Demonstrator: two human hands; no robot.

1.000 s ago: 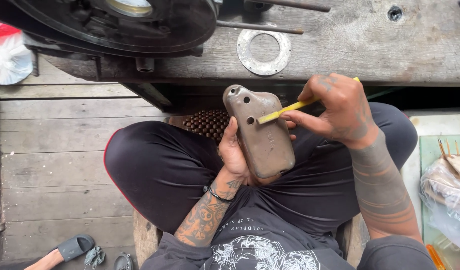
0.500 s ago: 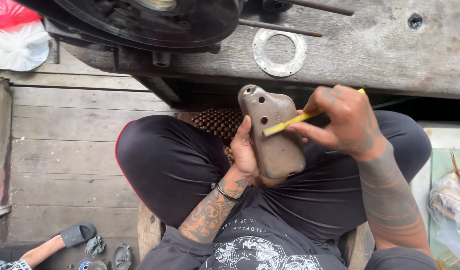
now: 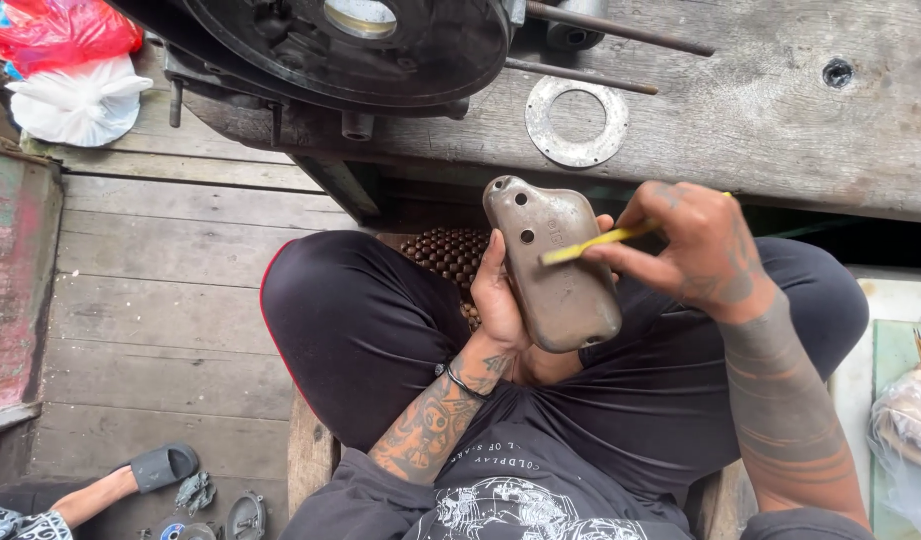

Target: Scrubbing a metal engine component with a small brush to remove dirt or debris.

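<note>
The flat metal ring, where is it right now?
In the head view the flat metal ring lies on the wooden bench, upper centre, just right of the black engine casing and above the held metal cover.

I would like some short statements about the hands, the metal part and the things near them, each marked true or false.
1. The left hand holds a brownish metal cover from below. True.
2. The right hand holds a red screwdriver. False: it holds a thin yellow tool whose tip lies on the cover.
3. A flat metal ring lies on the wooden bench. True.
4. The cover rests on the bench. False: it is held up over the person's lap.
5. A large dark round engine part sits at the top of the view. True.
6. The ring is threaded onto the yellow tool. False: it lies apart from it, on the bench.
</note>
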